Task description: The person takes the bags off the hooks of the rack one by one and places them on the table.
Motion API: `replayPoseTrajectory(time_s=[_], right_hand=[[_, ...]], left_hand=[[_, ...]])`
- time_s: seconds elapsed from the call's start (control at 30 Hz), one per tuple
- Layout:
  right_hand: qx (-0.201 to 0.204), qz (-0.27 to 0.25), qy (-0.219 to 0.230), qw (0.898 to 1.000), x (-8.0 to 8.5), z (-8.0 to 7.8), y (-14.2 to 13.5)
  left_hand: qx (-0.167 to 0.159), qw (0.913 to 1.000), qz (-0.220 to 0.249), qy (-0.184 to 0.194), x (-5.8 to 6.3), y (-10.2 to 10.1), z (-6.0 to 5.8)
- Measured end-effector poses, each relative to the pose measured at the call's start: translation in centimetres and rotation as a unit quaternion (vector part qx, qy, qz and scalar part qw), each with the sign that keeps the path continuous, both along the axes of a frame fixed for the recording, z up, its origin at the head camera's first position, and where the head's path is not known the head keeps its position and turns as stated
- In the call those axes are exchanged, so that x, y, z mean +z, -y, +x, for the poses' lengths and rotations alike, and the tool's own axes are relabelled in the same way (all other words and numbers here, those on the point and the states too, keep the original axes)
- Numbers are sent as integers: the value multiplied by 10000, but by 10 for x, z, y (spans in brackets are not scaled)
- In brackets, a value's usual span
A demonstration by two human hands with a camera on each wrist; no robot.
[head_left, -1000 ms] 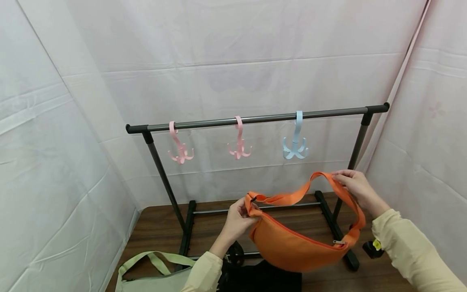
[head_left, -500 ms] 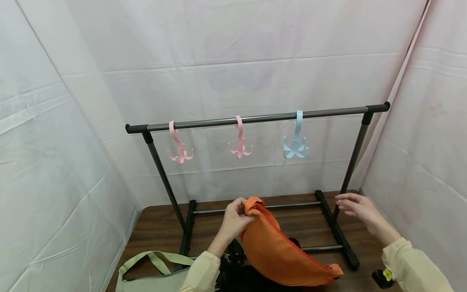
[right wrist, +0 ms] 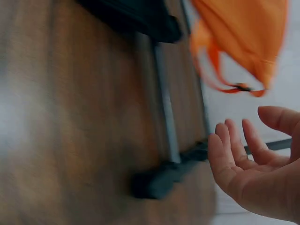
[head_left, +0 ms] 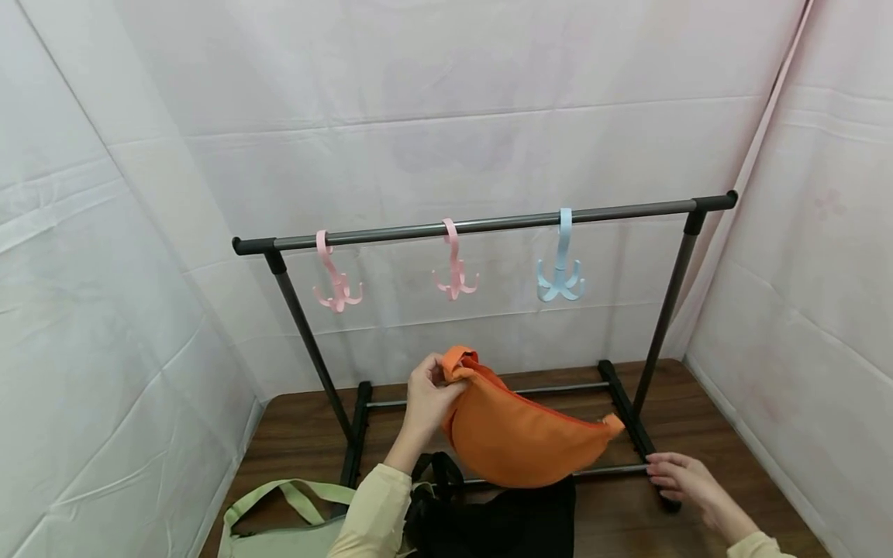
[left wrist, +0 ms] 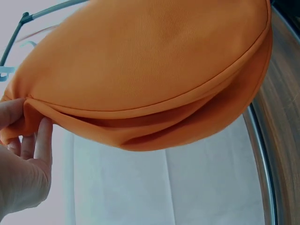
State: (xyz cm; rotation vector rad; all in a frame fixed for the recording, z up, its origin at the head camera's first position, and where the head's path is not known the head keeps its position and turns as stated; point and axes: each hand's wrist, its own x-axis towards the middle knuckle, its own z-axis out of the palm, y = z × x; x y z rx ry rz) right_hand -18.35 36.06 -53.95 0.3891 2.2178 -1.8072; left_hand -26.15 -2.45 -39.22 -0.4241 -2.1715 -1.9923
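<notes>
An orange crescent-shaped shoulder bag (head_left: 523, 434) hangs in the air over the wooden tabletop, its zipped edge facing up. My left hand (head_left: 427, 395) pinches its upper left end where the strap joins; in the left wrist view, thumb and fingers (left wrist: 44, 140) grip the cloth. Most of the strap is hidden behind the bag, though the right wrist view catches a loop of strap (right wrist: 218, 79) with a black buckle. Fingers relaxed and holding nothing, my right hand (head_left: 691, 484) hovers at the lower right, near the rack's right foot and apart from the bag.
A dark metal rack (head_left: 398, 232) stands across the table (head_left: 293, 434). From its bar hang two pink hooks (head_left: 338, 287) and a blue one (head_left: 560, 271). A pale green bag (head_left: 293, 535) and a black bag (head_left: 523, 519) lie in front. White curtains surround the table.
My right hand has let go of the strap and dropped down to the right. The strap has fallen behind the bag, which my left hand has shifted slightly left and up.
</notes>
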Motion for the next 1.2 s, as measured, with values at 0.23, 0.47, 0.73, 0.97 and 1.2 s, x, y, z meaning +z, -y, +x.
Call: replayPoseTrajectory(time_s=[0.23, 0.47, 0.73, 0.97, 1.2], right_hand=[[-206, -801, 104, 9965, -32, -3, 39], [2, -1618, 88, 9868, -33, -15, 75], [160, -2912, -25, 9565, -20, -28, 97], [-515, -3327, -239, 9413, -9, -29, 105], [-1285, -2710, -307, 9535, -3, -31, 104]], left_hand=[[473, 9989, 40, -10, -8, 3, -12], [587, 9977, 324, 41, -5, 5, -10], [563, 9971, 500, 58, -7, 9, -9], [639, 9955, 636, 296, -17, 17, -12], [530, 9903, 885, 928, -33, 22, -12]])
